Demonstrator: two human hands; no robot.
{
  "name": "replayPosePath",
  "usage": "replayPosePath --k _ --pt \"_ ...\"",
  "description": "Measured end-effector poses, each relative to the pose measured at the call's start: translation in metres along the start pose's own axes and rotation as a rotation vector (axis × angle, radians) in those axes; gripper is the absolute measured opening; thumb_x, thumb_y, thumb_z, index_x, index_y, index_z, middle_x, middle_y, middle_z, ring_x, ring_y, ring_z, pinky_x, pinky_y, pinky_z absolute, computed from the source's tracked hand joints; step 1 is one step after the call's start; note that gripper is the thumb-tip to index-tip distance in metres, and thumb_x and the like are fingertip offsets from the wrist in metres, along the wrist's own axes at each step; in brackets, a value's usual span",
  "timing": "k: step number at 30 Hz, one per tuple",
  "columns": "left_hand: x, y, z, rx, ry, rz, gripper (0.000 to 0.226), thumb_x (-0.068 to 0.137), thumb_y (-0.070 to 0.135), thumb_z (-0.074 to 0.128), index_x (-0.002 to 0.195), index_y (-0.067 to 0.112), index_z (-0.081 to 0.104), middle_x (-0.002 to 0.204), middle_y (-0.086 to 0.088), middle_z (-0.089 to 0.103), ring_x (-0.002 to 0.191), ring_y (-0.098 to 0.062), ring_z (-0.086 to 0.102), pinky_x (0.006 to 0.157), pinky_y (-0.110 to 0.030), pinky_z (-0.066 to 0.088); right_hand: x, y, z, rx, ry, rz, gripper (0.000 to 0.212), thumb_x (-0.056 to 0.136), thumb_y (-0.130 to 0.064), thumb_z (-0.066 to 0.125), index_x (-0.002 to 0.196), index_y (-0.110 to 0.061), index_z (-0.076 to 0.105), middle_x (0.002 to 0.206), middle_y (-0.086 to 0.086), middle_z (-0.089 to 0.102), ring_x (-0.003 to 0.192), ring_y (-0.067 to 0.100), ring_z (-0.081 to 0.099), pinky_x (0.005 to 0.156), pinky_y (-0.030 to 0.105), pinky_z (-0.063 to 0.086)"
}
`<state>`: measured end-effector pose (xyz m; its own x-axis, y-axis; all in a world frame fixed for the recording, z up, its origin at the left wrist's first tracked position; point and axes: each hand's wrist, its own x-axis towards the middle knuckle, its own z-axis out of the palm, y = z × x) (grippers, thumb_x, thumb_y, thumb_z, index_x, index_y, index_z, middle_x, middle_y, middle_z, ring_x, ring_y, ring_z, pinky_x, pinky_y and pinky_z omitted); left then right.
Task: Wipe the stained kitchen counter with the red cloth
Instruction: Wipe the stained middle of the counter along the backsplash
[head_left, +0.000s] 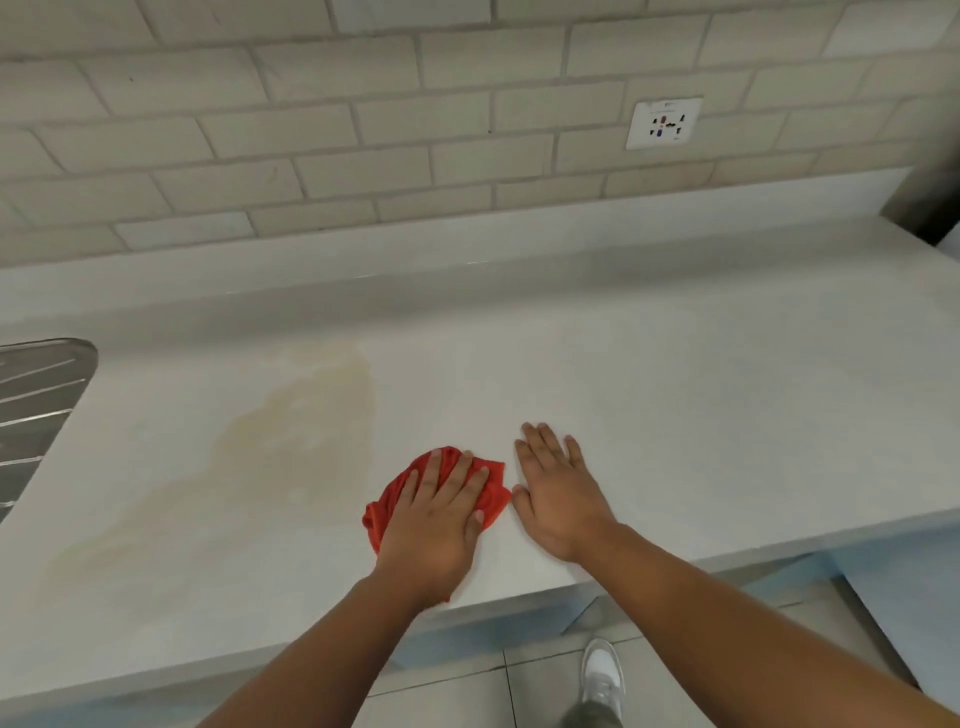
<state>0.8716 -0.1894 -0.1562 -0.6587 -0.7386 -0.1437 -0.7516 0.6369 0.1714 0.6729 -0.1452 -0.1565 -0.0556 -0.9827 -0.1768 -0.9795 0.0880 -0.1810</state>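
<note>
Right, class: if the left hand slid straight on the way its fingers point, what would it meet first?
Probably the raised back edge below the tiled wall. The left hand, flat on the red cloth, points just right of the stain, across bare counter.

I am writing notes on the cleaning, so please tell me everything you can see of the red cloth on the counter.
The red cloth is a soft-looking fabric, bunched and creased. It lies on the pale counter near the front edge, just right of the yellowish stain. The left hand presses on it with straight fingers and covers its middle. The right hand lies beside it; whether they touch is unclear.
</note>
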Motion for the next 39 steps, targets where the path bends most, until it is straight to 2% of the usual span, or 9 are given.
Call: replayPosePath --k 4,8,12,15,18,23,27,35,39 --pt "-0.023 -0.045 -0.003 0.014 0.016 -0.038 0.066 0.097 0.055 -0.003 0.160 0.037 0.000 0.166 0.014 -0.011 0.154 -0.017 -0.016 0.121 -0.036 -0.013 -0.003 -0.013 -0.004 0.001 -0.004 -0.029 0.068 0.100 -0.041 0.014 0.160 -0.010 0.003 0.168 0.006 -0.011 0.154 0.020 -0.014 0.124 0.042 -0.008" --pt "0.003 -0.051 -0.011 0.001 0.021 -0.208 0.062 0.101 0.050 0.001 0.161 0.031 -0.001 0.169 0.006 -0.010 0.155 -0.026 -0.015 0.123 -0.044 -0.008 0.002 -0.029 -0.004 0.009 0.004 -0.051 0.065 0.106 -0.039 0.022 0.160 -0.010 0.001 0.168 0.005 -0.011 0.153 0.019 -0.014 0.124 0.042 -0.008" --pt "0.016 -0.020 -0.010 -0.023 0.036 -0.248 0.057 0.107 0.042 0.010 0.161 0.028 -0.003 0.168 0.004 -0.012 0.154 -0.029 -0.016 0.124 -0.047 -0.007 0.003 -0.032 0.004 -0.011 -0.009 -0.046 0.070 0.100 -0.046 0.009 0.160 -0.011 0.001 0.168 0.005 -0.010 0.154 0.019 -0.013 0.123 0.040 -0.011" --pt "-0.006 -0.015 -0.003 -0.006 0.022 -0.090 0.057 0.107 0.045 0.009 0.160 0.032 -0.006 0.165 0.009 -0.017 0.153 -0.022 -0.020 0.124 -0.043 -0.009 0.002 -0.029 0.008 -0.023 0.003 -0.057 0.087 0.083 -0.053 -0.011 0.160 -0.013 -0.001 0.168 0.003 -0.011 0.153 0.017 -0.014 0.121 0.036 -0.015" --pt "-0.040 -0.038 0.003 0.013 0.021 0.026 0.057 0.105 0.050 0.008 0.159 0.037 0.000 0.163 0.015 -0.014 0.152 -0.015 -0.020 0.124 -0.039 -0.010 0.002 -0.029 0.009 -0.011 0.016 -0.051 0.088 0.082 -0.053 -0.012 0.160 -0.013 -0.002 0.167 0.002 -0.012 0.153 0.016 -0.015 0.122 0.036 -0.014" --pt "-0.031 -0.088 -0.012 0.003 0.013 -0.158 0.072 0.091 0.059 -0.009 0.160 0.038 0.000 0.165 0.014 -0.013 0.154 -0.018 -0.017 0.123 -0.037 -0.010 0.001 -0.029 0.009 -0.008 0.012 -0.056 0.087 0.083 -0.053 -0.011 0.160 -0.014 -0.002 0.167 0.001 -0.012 0.153 0.016 -0.015 0.121 0.035 -0.015" --pt "0.000 -0.059 -0.014 -0.020 0.020 -0.300 0.060 0.104 0.048 0.006 0.161 0.031 -0.002 0.168 0.006 -0.011 0.154 -0.027 -0.015 0.125 -0.046 -0.006 0.002 -0.029 0.007 -0.010 0.016 -0.056 0.088 0.082 -0.053 -0.011 0.160 -0.013 -0.001 0.168 0.002 -0.012 0.153 0.016 -0.014 0.122 0.035 -0.014" --pt "-0.045 -0.028 0.005 0.047 -0.017 0.040 0.057 0.105 0.049 0.007 0.160 0.036 -0.004 0.165 0.012 -0.016 0.152 -0.018 -0.024 0.125 -0.044 -0.007 0.002 -0.027 0.011 -0.012 0.038 -0.071 0.086 0.086 -0.054 -0.009 0.160 -0.013 0.002 0.168 0.002 -0.008 0.154 0.016 -0.012 0.121 0.034 -0.014" --pt "-0.059 -0.066 -0.003 0.042 -0.017 0.015 0.061 0.101 0.054 0.003 0.160 0.039 0.000 0.164 0.015 -0.016 0.150 -0.013 -0.026 0.123 -0.038 -0.013 0.001 -0.026 0.011 -0.015 0.036 -0.073 0.085 0.086 -0.052 -0.008 0.160 -0.013 0.002 0.168 0.003 -0.009 0.153 0.016 -0.013 0.121 0.033 -0.015"
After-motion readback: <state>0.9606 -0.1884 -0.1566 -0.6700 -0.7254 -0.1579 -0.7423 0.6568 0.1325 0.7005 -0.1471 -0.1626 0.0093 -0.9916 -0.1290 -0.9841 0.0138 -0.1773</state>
